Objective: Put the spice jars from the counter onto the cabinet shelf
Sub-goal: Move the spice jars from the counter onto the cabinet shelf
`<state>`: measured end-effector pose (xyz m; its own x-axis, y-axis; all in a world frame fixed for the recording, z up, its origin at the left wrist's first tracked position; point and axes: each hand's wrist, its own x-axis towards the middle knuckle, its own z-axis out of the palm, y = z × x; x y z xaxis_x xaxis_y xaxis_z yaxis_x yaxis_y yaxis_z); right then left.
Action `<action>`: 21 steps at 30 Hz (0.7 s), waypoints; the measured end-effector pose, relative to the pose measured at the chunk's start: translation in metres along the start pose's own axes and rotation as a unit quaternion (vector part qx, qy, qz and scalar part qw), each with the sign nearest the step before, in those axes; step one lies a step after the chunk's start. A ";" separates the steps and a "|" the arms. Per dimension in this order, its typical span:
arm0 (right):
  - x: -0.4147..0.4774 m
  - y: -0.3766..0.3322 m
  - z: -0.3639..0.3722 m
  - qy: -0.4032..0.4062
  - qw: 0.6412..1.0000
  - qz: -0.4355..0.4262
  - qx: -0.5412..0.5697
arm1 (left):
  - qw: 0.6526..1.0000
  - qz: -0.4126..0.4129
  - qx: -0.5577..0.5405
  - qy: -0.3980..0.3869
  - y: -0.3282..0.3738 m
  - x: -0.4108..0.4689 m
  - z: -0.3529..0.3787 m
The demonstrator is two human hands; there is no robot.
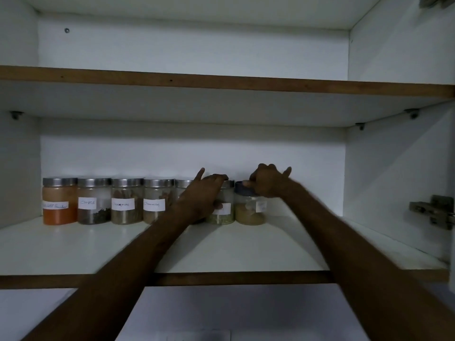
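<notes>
Several labelled spice jars stand in a row at the back of the white cabinet shelf [73,247]. From the left: an orange powder jar [58,201], a cloves jar [94,201], two cinnamon jars [126,201], a jar mostly hidden by my wrist, a green-herb jar [222,207] and a dark-lidded jar of yellow-brown powder [250,207]. My left hand [204,190] wraps the green-herb jar from the left, index finger raised. On the lid of the dark-lidded jar rests my right hand [268,180], fingers curled over it.
An upper shelf [221,86] with a brown edge hangs above. The cabinet's right wall carries a metal door hinge [433,212]. To the right of the last jar lies bare shelf surface. The shelf's brown front edge [234,278] crosses under my forearms.
</notes>
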<state>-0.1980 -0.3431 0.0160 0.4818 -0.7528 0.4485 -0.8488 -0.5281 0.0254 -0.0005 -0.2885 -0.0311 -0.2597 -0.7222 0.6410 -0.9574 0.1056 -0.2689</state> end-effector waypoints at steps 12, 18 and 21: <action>0.004 0.009 0.004 0.032 0.992 -0.114 -0.038 | 0.999 0.015 0.023 0.020 -0.001 0.001 0.002; 0.001 0.012 0.012 0.042 0.993 -0.108 -0.004 | 1.000 0.016 0.013 0.021 -0.003 -0.001 0.002; -0.001 0.011 0.014 0.050 0.993 -0.104 -0.003 | 1.000 0.012 0.001 0.024 -0.002 -0.002 0.005</action>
<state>-0.2048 -0.3536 0.0034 0.6227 -0.5849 0.5197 -0.7349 -0.6652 0.1320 0.0027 -0.2905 -0.0354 -0.2894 -0.6856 0.6680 -0.9504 0.1224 -0.2861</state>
